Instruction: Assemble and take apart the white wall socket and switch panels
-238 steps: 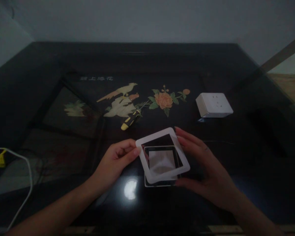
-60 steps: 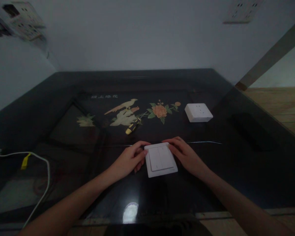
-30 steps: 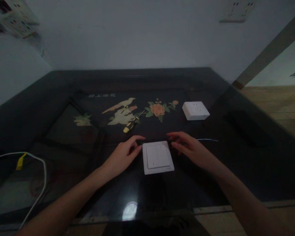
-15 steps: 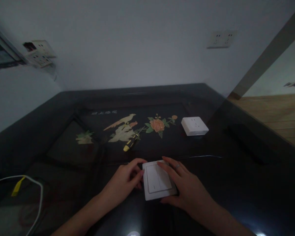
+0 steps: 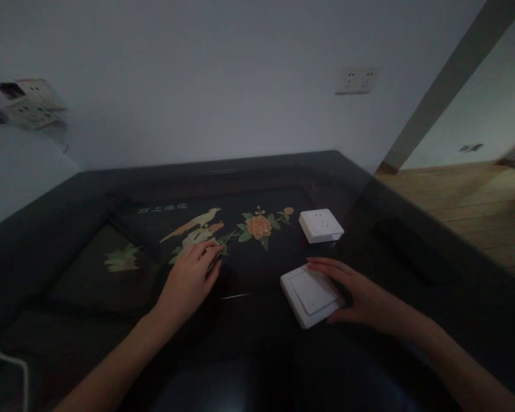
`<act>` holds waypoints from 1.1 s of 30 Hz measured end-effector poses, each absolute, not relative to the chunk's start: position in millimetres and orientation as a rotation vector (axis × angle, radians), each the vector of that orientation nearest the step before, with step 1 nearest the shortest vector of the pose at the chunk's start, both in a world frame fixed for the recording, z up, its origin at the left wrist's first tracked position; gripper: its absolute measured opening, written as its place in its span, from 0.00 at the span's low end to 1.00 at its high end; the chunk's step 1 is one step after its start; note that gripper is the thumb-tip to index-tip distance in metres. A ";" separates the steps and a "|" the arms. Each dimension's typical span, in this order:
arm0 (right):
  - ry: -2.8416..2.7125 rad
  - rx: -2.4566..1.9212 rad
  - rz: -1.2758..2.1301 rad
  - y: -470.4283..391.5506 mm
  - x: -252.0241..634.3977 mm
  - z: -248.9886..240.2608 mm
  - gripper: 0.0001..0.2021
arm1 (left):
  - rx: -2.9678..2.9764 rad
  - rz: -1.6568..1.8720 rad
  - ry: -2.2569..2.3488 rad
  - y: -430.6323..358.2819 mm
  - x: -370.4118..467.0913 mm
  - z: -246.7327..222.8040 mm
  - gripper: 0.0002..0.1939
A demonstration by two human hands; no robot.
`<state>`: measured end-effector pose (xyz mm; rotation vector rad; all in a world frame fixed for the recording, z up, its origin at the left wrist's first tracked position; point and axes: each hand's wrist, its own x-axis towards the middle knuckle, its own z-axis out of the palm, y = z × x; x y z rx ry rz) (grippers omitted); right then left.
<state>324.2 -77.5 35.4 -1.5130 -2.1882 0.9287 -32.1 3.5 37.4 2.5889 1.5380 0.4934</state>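
My right hand [image 5: 356,294] grips the right side of a white switch panel [image 5: 313,292], fingers on its far edge and thumb at the near right corner. The panel is slightly tilted, its left side wall showing. Further left, my left hand [image 5: 193,272] is closed over a screwdriver on the dark table. Only its thin shaft [image 5: 229,237] shows past the fingertips; the handle is hidden under the hand. A white socket box [image 5: 321,225] lies beyond the switch panel.
The glossy black table [image 5: 249,309] has an inlaid bird and flower picture. A dark long object [image 5: 412,249] lies at the right. A white cable [image 5: 19,360] is at the lower left. Sockets [image 5: 359,80] are on the wall behind.
My left hand has let go of the switch panel and moved left and forward onto the screwdriver. My right hand keeps the panel, now further right. The view has shifted right.
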 end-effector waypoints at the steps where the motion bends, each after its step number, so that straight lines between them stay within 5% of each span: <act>1: -2.185 -1.518 0.903 -75.2 332.7 34.5 0.44 | 2.588 0.483 1.582 11.5 -34.0 37.1 0.18; 17: -2.016 -1.662 0.648 -61.0 400.9 23.9 0.31 | 2.409 0.186 1.706 28.2 -33.8 30.9 0.25; 33: -2.056 -1.573 0.514 -54.3 406.1 14.4 0.27 | 2.211 0.347 1.270 6.6 22.9 53.4 0.16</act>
